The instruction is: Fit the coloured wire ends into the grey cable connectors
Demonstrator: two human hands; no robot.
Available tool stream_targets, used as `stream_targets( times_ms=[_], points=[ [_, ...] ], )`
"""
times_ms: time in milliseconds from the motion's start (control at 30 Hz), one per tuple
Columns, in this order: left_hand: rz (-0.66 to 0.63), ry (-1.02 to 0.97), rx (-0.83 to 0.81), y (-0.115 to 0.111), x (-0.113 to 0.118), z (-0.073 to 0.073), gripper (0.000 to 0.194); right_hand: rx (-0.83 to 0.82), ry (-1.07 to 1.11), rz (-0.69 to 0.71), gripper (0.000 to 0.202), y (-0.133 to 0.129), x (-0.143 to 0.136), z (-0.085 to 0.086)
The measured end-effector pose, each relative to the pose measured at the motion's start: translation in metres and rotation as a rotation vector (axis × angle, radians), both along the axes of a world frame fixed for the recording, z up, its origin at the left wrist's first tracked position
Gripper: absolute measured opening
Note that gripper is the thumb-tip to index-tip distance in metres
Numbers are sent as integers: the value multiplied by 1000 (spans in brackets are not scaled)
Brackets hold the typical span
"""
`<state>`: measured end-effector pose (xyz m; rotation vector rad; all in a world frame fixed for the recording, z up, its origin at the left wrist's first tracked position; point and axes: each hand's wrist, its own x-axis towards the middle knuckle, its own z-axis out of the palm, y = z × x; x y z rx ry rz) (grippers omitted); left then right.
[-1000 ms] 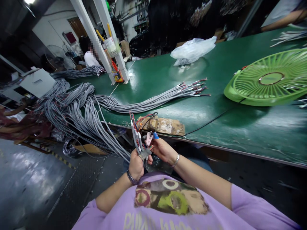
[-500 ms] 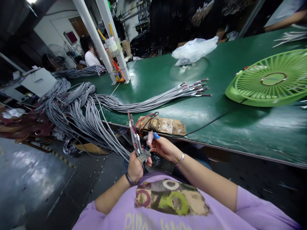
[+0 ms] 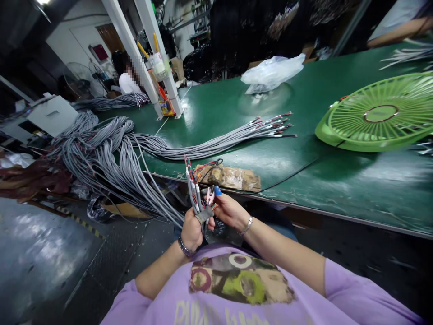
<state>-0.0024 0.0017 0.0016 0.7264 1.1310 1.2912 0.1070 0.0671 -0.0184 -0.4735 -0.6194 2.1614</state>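
The left hand (image 3: 192, 231) has its fingers curled tight around a bunch of gray cables (image 3: 195, 198), held up by the near edge of the green table (image 3: 304, 189). Just to the right, the right hand (image 3: 232, 212) pinches a small pink clip (image 3: 210, 197).

Far left, a cloudy cup (image 3: 157, 65) on a white post (image 3: 172, 85) holds tools with yellow handles (image 3: 156, 43). A white plastic bag (image 3: 272, 72) sits on the far side — I cannot tell what is inside.
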Motion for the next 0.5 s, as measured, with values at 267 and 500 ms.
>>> stream_targets(
  times_ms=[267,500],
  points=[
    [3,27,1,-3,-2,-1,27,-35,-72,-7,47,-1,0,-1],
    [-24,81,1,-14,-6,-6,29,126,-254,161,42,-20,25,0]
  ],
)
